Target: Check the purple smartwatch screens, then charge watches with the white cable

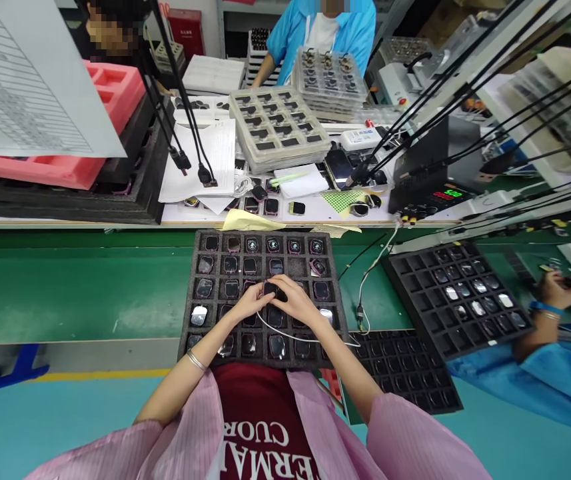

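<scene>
A black foam tray (188,320) with many square pockets lies on the green belt straight before me, and most pockets hold small dark watch bodies. Over its middle, my left hand (248,303) and my right hand (298,301) meet, fingers pinched together on one small black watch body (275,291). A thin white cable (290,335) runs from under my hands across the tray to the right. A bracelet sits on my left wrist.
A second black tray (458,297) lies to the right, where another person's hands (560,288) work. An empty black tray (405,370) sits below it. Across the belt stand stacked clear trays (278,127), pink foam (110,93), papers and hanging black cables (185,157); two people sit behind.
</scene>
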Demonstrator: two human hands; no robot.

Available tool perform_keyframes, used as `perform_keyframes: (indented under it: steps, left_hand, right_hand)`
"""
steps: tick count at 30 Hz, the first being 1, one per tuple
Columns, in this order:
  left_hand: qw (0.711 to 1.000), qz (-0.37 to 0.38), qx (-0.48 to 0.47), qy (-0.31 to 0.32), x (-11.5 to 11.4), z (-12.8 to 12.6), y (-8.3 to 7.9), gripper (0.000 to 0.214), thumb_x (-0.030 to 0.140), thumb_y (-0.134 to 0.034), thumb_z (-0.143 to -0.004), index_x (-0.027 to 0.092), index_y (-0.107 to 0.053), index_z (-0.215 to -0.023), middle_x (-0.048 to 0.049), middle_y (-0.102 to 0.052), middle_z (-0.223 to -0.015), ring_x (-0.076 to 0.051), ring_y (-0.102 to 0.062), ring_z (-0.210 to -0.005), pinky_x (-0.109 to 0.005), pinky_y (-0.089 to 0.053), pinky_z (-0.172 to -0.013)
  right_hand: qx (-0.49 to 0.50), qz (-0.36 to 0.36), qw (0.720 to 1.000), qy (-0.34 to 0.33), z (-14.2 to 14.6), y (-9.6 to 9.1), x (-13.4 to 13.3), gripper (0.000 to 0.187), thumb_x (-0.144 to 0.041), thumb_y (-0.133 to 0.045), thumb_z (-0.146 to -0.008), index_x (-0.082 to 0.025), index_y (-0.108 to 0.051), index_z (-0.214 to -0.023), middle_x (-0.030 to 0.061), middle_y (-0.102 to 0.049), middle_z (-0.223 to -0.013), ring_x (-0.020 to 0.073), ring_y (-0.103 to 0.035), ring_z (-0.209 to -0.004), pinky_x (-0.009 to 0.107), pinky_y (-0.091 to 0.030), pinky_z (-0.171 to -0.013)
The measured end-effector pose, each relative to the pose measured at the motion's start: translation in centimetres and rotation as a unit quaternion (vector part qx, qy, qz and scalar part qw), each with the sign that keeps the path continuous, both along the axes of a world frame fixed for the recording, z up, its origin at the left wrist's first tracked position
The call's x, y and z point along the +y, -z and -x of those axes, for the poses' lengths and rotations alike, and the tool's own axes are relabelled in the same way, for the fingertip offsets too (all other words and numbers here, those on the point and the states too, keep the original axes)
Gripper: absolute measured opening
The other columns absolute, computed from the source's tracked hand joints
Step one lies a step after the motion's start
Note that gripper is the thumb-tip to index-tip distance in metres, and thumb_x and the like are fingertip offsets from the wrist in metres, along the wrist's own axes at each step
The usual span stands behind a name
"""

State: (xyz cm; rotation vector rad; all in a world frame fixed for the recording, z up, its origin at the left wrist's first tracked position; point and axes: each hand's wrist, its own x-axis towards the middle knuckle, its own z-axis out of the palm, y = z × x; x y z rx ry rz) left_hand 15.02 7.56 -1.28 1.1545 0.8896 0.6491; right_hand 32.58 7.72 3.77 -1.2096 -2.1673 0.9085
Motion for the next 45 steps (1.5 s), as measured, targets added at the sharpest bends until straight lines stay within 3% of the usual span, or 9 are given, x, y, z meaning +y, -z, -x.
perform_keyframes:
  steps: [5,14,21,29,45]
  left_hand:
    - [1.000,-0.002,-0.010,0.009,-0.1,0.3,0.0,0.025,0.034,-0.055,-0.091,0.013,-0.056,-0.105,-0.0006,-0.058,-0.079,-0.010,-0.054,-0.058,-0.024,-0.048,-0.052]
    - [0.999,-0.042,-0.010,-0.010,-0.2,0.1,0.0,0.029,0.036,-0.058,-0.088,0.013,-0.057,-0.107,-0.0068,-0.062,-0.101,-0.021,-0.060,-0.092,-0.042,-0.049,-0.084]
    - [0.999,-0.041,-0.010,-0.014,-0.2,0.2,-0.4,0.030,0.037,-0.056,-0.090,0.013,-0.057,-0.107,-0.0063,-0.062,-0.098,-0.018,-0.061,-0.082,-0.037,-0.052,-0.074]
    - [0.999,-0.047,-0.017,-0.012,-0.2,0.4,-0.7,0.030,0.037,-0.057,-0.089,0.013,-0.057,-0.108,-0.0065,-0.062,-0.099,-0.018,-0.062,-0.083,-0.037,-0.053,-0.075]
    - [0.996,-0.088,-0.029,-0.003,-0.3,0.4,0.7,0.039,0.040,-0.056,-0.089,0.014,-0.054,-0.117,-0.0095,-0.061,-0.110,-0.025,-0.058,-0.104,-0.049,-0.043,-0.095]
  right_hand:
    - [0.034,-0.002,0.999,0.017,0.5,0.5,-0.6,0.037,-0.020,-0.063,-0.085,-0.023,-0.054,-0.121,0.0102,-0.056,-0.118,0.0271,-0.054,-0.111,0.045,-0.046,-0.095]
    - [0.086,0.000,0.995,0.044,0.4,1.3,-1.2,0.036,-0.023,-0.062,-0.086,-0.022,-0.055,-0.121,0.0101,-0.058,-0.118,0.0258,-0.055,-0.111,0.042,-0.046,-0.096]
    - [0.111,0.003,0.993,0.045,0.7,1.6,-1.1,0.034,-0.025,-0.062,-0.086,-0.022,-0.057,-0.119,0.0102,-0.058,-0.116,0.0254,-0.056,-0.110,0.041,-0.046,-0.095]
    - [0.132,0.006,0.990,0.044,0.7,1.9,-1.1,0.034,-0.027,-0.065,-0.086,-0.021,-0.058,-0.119,0.0108,-0.059,-0.115,0.0259,-0.056,-0.109,0.042,-0.047,-0.094]
    - [0.146,0.010,0.988,0.051,0.7,2.3,-1.4,0.035,-0.030,-0.065,-0.086,-0.021,-0.059,-0.119,0.0108,-0.060,-0.114,0.0258,-0.057,-0.108,0.043,-0.047,-0.094]
